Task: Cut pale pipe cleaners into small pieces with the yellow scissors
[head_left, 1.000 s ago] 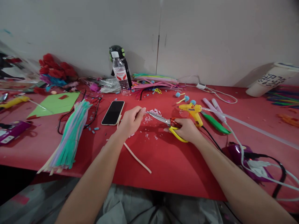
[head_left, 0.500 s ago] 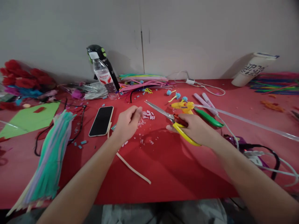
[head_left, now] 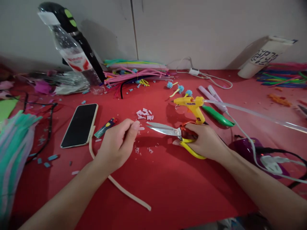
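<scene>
My right hand [head_left: 207,140] grips scissors [head_left: 165,129] with red and yellow handles. Their blades look nearly closed and point left. My left hand [head_left: 118,143] is closed in a pinch, its thumb and forefinger pressed together just left of the blade tips. A small pale pink piece [head_left: 141,128] shows right beside those fingertips; whether they hold it, I cannot tell. Several short pink cut pieces [head_left: 145,114] lie in a small pile beyond the blades, with fine pink crumbs [head_left: 144,150] nearer me. A cream pipe cleaner [head_left: 129,194] passes under my left wrist.
A phone [head_left: 80,125] and a lighter [head_left: 105,127] lie left of my left hand. A yellow glue gun [head_left: 192,103] with a long clear stick rests beyond the scissors, near a green-handled tool [head_left: 218,116]. Bottle [head_left: 74,57], pipe cleaners [head_left: 136,76] and cup [head_left: 261,57] line the wall.
My view has shifted closer and to the right. The scissor blades, angled up and away before, now lie flatter and nearer my left fingertips. The lighter beside my left hand shows more fully.
</scene>
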The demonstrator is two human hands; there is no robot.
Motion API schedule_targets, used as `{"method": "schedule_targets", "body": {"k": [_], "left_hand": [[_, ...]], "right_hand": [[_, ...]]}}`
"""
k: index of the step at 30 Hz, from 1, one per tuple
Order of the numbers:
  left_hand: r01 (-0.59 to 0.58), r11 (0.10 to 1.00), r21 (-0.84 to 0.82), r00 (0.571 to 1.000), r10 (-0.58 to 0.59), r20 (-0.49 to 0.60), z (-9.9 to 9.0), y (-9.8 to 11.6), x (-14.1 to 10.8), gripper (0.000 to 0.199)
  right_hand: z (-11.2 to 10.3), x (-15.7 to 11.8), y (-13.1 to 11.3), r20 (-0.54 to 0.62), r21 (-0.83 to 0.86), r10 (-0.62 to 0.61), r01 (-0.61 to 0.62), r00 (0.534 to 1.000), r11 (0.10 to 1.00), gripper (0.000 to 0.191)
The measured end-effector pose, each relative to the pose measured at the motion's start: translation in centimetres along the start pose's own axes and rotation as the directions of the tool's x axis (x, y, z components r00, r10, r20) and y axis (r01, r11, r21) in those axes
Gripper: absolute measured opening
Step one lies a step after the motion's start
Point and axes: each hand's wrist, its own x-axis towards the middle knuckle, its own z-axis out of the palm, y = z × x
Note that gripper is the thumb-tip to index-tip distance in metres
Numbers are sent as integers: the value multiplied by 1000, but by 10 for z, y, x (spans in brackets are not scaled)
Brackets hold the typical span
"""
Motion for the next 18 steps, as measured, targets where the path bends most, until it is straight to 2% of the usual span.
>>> {"method": "schedule_targets", "body": {"k": [3,6,14,18], "left_hand": [[-18,1000,-7,998,18,58,3,-2,-2,32],[-11,1000,-9,997,12,72,4,-3,-2,32],[14,1000,14,1000,-14,-10,4,-3,-2,32],[15,1000,7,1000,-15,10,3,0,-3,33]], "right_hand": [[2,-1,4,19,24,8,-9,1000,1000,50],[3,-2,7,7,40,34,-34,999,999,51],[0,-3,8,38,92,10,-14,999,996,53],[3,-2,9,66,79,-4,-1,998,997,50]]}}
